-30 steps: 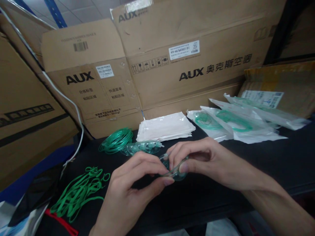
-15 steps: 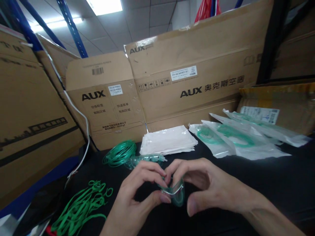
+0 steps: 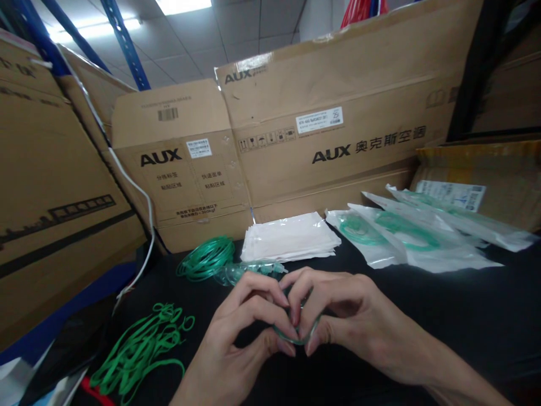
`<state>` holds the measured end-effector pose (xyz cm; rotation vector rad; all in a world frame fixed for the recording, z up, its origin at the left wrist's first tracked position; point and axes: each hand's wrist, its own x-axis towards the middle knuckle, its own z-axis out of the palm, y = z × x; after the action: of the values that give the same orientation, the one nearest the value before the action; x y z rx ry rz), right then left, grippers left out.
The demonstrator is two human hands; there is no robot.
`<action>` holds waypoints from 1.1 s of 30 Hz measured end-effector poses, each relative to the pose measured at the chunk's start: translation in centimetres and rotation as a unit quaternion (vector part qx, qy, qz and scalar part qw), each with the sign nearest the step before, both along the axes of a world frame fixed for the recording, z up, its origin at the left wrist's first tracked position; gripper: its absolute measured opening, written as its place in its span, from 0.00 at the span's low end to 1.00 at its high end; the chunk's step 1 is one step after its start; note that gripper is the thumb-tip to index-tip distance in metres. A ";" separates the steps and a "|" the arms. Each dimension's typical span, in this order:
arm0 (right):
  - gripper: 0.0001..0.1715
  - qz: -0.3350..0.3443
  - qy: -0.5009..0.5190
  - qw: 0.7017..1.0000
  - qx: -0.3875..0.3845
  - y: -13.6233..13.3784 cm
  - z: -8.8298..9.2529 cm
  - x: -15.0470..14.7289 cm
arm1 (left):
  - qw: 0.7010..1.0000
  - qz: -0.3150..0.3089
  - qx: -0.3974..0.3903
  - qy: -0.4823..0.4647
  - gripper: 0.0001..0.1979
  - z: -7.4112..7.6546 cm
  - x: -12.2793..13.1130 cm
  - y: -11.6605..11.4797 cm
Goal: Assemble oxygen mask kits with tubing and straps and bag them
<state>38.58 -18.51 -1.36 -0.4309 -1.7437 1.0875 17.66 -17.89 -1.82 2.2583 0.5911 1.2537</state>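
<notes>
Both hands meet over the dark table, gripping a small clear green plastic mask [image 3: 296, 340], of which only the curved rim shows. My left hand [image 3: 243, 332] pinches its left side between thumb and fingers. On the other side, my right hand [image 3: 344, 307] has its thumb at the rim and its fingertips curled over the top. The fingers hide most of the mask. Just behind them lies another clear green plastic piece [image 3: 239, 273] with a pale connector end, beside a coil of green tubing [image 3: 207, 258].
Green elastic straps [image 3: 146, 347] lie in a tangle at left. White pouches [image 3: 291, 238] are stacked behind my hands. Several clear-fronted packs [image 3: 395, 234] with green tubing sit at right. Cardboard panels [image 3: 279, 186] wall the back, and a white cable [image 3: 137, 189] hangs at left.
My right thumb has come in against the rim, where it was apart before. The fingers of both hands have closed tighter over the mask, and its metal strip no longer shows clearly.
</notes>
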 end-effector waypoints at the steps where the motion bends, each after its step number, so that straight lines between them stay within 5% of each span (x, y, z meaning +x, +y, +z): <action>1: 0.09 -0.004 -0.001 1.000 0.013 0.0 0.0 0.0 | 1.000 -0.004 -0.001 0.000 0.05 -0.1 -0.1 0.0; 15: 0.10 0.011 -0.037 0.998 0.058 0.3 -0.5 -0.1 | 0.997 -0.018 -0.046 0.066 0.07 -0.4 -1.0 0.4; 26: 0.11 0.057 -0.053 0.997 -0.017 1.1 -0.9 0.3 | 0.994 -0.018 -0.078 0.078 0.10 -0.8 -0.8 0.7; 30: 0.05 0.011 -0.008 0.993 -0.115 1.8 -2.0 0.0 | 0.996 0.014 -0.067 0.051 0.07 -0.7 -0.4 1.0; 33: 0.12 -0.063 0.024 0.988 -0.140 2.6 -2.9 -0.4 | 0.993 0.057 -0.082 0.069 0.07 -0.7 -0.3 1.2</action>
<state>38.18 -15.94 -4.26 -0.6745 -1.5046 1.2441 17.35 -16.71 -2.53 2.2107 0.8541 1.0638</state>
